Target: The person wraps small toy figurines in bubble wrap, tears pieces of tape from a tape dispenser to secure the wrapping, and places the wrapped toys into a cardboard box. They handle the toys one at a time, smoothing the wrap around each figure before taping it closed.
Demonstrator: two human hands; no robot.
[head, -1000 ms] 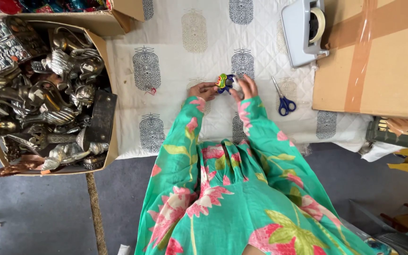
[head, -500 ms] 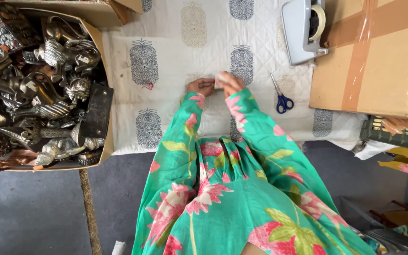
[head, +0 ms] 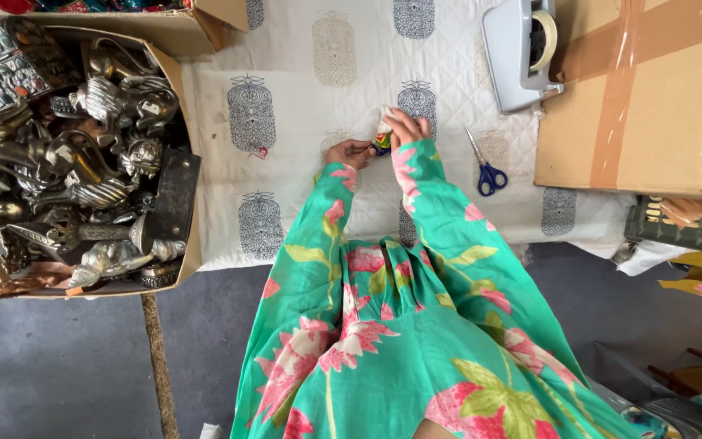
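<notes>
My left hand (head: 349,152) and my right hand (head: 404,128) meet over a white quilted cloth (head: 302,187) printed with dark motifs. Between them they pinch a small multicoloured object (head: 381,143) with blue, yellow and red on it. My right hand covers its top, where a bit of white shows at the fingertips. Both arms wear green sleeves with pink flowers. Most of the small object is hidden by my fingers.
Blue-handled scissors (head: 485,167) lie right of my hands. A grey tape dispenser (head: 522,53) sits behind them, next to a taped cardboard box (head: 635,97). At the left, an open carton (head: 180,211) holds several silvery metal ornaments (head: 83,162).
My hands stay together on the small object. The right hand has shifted over its top, so less of the colourful object shows than one second ago.
</notes>
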